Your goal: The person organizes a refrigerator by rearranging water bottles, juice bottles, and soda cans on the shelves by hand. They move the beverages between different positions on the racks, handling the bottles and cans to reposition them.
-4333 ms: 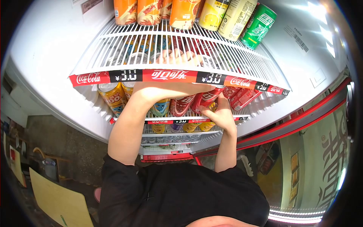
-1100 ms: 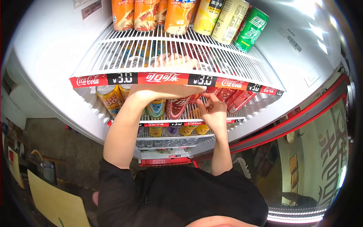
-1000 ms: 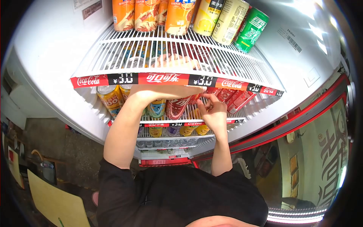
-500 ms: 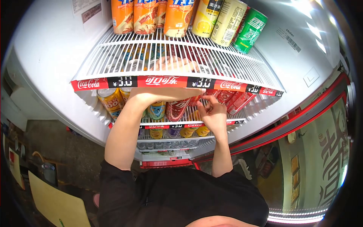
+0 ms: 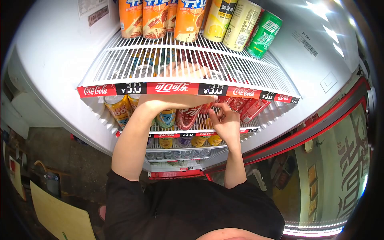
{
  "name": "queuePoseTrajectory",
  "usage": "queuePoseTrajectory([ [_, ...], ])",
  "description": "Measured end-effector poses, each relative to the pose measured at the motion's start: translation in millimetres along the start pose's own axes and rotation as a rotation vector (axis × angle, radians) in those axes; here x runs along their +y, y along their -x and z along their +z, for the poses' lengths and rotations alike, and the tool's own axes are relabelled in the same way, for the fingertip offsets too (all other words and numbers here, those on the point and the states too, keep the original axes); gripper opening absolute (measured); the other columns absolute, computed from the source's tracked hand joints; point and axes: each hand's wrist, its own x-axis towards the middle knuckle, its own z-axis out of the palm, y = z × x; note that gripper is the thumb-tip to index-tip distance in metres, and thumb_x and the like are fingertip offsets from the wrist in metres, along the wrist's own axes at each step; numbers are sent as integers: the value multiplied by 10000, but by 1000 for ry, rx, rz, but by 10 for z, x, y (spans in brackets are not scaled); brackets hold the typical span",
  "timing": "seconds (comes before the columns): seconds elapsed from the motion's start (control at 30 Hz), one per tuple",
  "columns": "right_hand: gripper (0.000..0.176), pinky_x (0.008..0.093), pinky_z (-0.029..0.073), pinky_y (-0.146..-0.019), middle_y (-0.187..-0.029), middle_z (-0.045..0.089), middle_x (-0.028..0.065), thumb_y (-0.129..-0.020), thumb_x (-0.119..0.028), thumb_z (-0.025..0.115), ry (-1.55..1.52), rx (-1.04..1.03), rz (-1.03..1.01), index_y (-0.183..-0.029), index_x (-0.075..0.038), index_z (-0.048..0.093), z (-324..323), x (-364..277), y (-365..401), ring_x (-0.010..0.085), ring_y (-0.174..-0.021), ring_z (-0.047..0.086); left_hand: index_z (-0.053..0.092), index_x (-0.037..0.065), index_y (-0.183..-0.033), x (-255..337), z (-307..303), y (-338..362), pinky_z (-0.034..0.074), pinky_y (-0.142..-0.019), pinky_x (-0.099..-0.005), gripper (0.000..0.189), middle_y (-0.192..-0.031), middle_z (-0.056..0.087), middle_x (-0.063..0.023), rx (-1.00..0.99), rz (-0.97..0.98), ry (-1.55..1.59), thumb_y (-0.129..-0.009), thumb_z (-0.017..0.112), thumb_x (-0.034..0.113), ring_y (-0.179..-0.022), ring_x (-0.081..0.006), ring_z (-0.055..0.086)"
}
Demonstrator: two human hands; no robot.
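Note:
Under the upper wire shelf, my left hand reaches in over the cans below. Its fingers show only in strips between the wires, bent and close together, and the price strip hides the palm. I cannot tell what it holds. My right hand is raised below the strip, thumb and forefinger curved and apart, with no object visible between them. Its fingertips are close to the red cans. A red Coca-Cola can stands left of it, beside a blue-and-yellow can. More red cans lean at the right.
Orange cans, yellow cans and a green can stand on the upper shelf. A red price strip edges it. Lower shelves hold more cans and bottles. The fridge door stands open at the right.
The view has shifted very slightly, so the upper shelf and its cans sit a little lower. Both hands keep nearly the same place and pose.

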Motion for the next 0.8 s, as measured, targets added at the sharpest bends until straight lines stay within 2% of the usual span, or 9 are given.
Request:
queuePoseTrajectory([
  [0.07, 202, 297, 429, -485, -553, 588, 59, -897, -134, 766, -3, -3, 12, -1017, 16, 704, 0, -2, -1, 110, -482, 577, 669, 82, -1119, -3, 0, -11, 516, -915, -443, 546, -1080, 692, -136, 0, 1, -3, -853, 707, 556, -1029, -312, 678],
  [0.17, 277, 387, 505, -546, -575, 636, 98, -889, -257, 764, 25, -24, 50, -1032, -26, 708, -15, -13, -8, 268, -535, 666, 667, 80, -1120, -8, -2, -11, 516, -915, -443, 549, -1080, 692, -138, -1, 0, -5, -853, 708, 558, -1029, -313, 678],
  [0.27, 282, 386, 508, -549, -578, 639, 99, -888, -261, 764, 27, -32, 53, -1035, -26, 708, -21, -23, -11, 268, -536, 666, 665, 78, -1122, -8, -1, -13, 517, -914, -444, 553, -1079, 692, -140, -2, 4, -9, -852, 709, 559, -1028, -313, 679],
  [0.37, 204, 300, 436, -490, -560, 596, 60, -888, -138, 772, 12, 10, -6, -1014, 10, 709, -2, -9, -4, 125, -481, 583, 663, 76, -1123, -4, -3, -7, 517, -913, -444, 557, -1078, 692, -142, -5, -1, -9, -852, 710, 560, -1028, -314, 679],
  [0.8, 215, 298, 441, -501, -566, 607, 64, -891, -144, 774, 6, -13, 30, -1027, 10, 711, -18, -39, 3, 118, -499, 600, 656, 68, -1128, 11, -11, -19, 519, -910, -446, 573, -1075, 692, -152, -13, -6, -9, -850, 714, 566, -1027, -317, 682],
])
